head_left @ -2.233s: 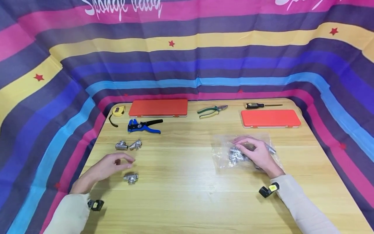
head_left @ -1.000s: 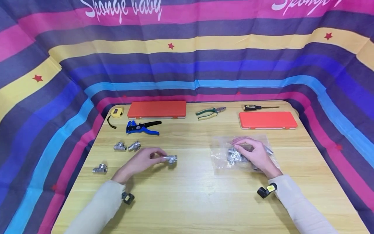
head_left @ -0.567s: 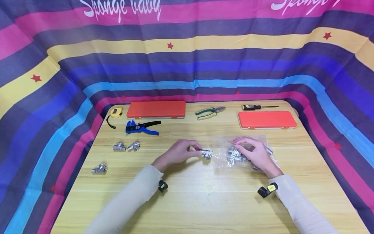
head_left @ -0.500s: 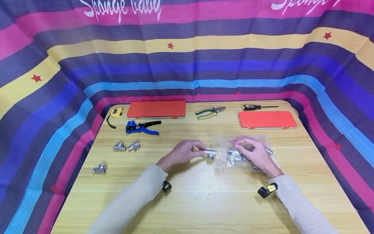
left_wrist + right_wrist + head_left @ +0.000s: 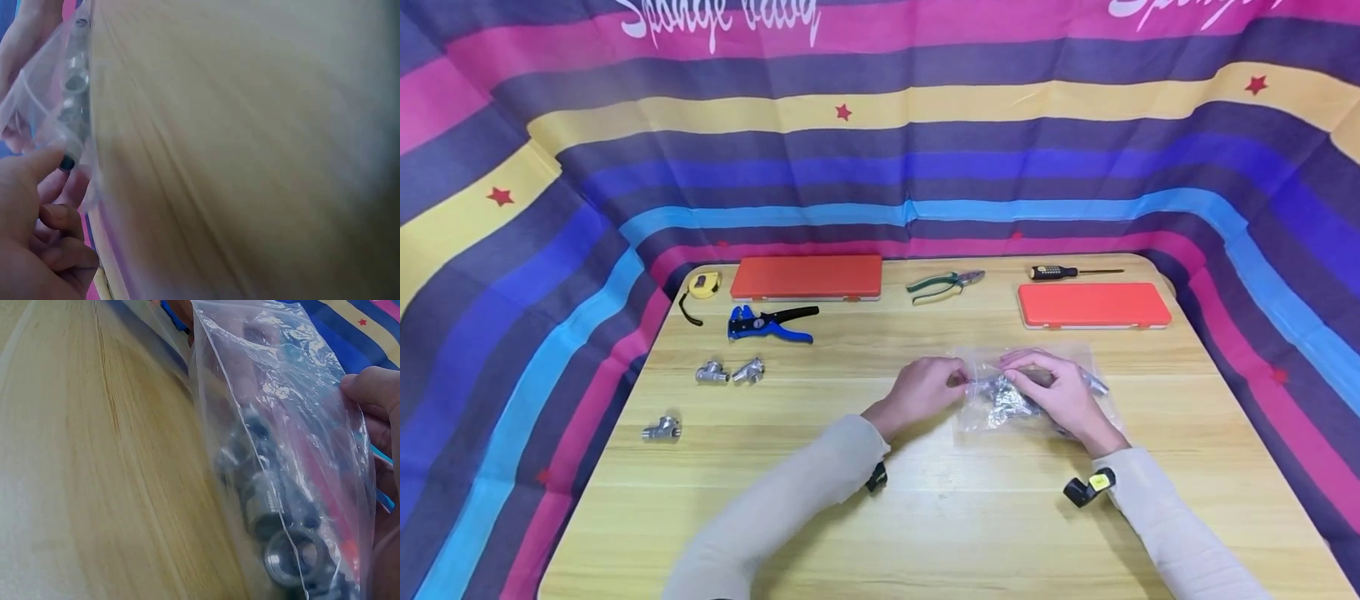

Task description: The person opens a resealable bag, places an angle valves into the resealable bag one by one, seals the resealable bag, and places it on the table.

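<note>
My left hand (image 5: 925, 387) is at the left mouth of a clear plastic zip bag (image 5: 968, 421), pinching a silver pipe tee (image 5: 70, 150) by its end. Thin plastic overlaps that tee in the left wrist view. The bag's upper edge is pinched between thumb and fingers of my right hand (image 5: 1060, 392), which keeps it raised, as the right wrist view shows. Several metal fittings (image 5: 265, 509) lie inside the bag. On the left of the table are three more tees: two side by side, a left one (image 5: 712, 372) and a right one (image 5: 748, 371), and a nearer one (image 5: 662, 428).
Along the back of the wooden table (image 5: 880, 517) lie a yellow tape measure (image 5: 703, 285), a red case (image 5: 807, 277), pliers (image 5: 946, 285), a screwdriver (image 5: 1075, 272) and a second red case (image 5: 1093, 305). Blue-black wire strippers (image 5: 771, 323) sit in front. A striped cloth (image 5: 880, 150) surrounds the table.
My left hand picked up a tee at the left and carried it rightward to the bag, its end now within the plastic. Another tee now lies at the near left. My right hand stayed at the bag.
</note>
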`<control>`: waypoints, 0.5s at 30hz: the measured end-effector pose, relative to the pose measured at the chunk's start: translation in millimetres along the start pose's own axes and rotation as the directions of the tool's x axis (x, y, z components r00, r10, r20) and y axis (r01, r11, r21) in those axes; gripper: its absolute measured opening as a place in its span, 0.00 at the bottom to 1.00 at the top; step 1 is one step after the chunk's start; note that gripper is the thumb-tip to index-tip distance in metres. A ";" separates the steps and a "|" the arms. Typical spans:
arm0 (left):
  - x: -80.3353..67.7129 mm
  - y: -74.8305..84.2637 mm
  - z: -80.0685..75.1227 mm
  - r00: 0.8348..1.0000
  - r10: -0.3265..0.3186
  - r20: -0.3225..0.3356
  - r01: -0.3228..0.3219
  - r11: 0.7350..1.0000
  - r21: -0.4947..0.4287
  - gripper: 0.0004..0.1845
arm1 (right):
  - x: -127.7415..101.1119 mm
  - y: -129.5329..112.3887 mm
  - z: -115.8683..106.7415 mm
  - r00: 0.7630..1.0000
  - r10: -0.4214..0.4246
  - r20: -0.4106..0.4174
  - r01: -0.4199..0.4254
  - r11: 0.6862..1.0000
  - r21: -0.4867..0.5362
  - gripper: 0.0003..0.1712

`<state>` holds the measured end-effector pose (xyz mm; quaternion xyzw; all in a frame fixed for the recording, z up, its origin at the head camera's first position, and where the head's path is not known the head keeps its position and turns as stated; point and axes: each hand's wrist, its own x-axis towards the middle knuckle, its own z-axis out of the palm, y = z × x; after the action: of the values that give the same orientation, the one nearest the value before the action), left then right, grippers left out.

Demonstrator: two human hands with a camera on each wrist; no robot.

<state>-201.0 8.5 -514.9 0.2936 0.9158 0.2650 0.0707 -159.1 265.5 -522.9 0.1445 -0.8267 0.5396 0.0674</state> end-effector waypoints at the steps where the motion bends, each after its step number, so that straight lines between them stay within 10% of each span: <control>1: 1.9 2.8 1.4 1.000 -0.008 0.000 0.008 1.000 -0.001 0.09 | 0.2 0.2 0.1 1.000 -0.001 0.002 0.001 1.000 0.005 0.06; 9: 3.8 12.9 -1.4 0.999 0.011 0.039 -0.010 1.000 -0.016 0.11 | 1.5 -0.3 -1.0 1.000 -0.023 0.005 0.023 0.999 0.029 0.05; 15: -22.5 -10.8 -23.3 0.999 0.022 0.038 -0.017 0.994 -0.106 0.12 | 1.8 -0.8 0.0 1.000 -0.010 -0.010 0.010 1.000 0.021 0.05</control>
<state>-194.7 -22.2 -501.5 0.3034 0.8959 0.3080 0.1016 -160.5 264.9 -521.7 0.1466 -0.8198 0.5488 0.0724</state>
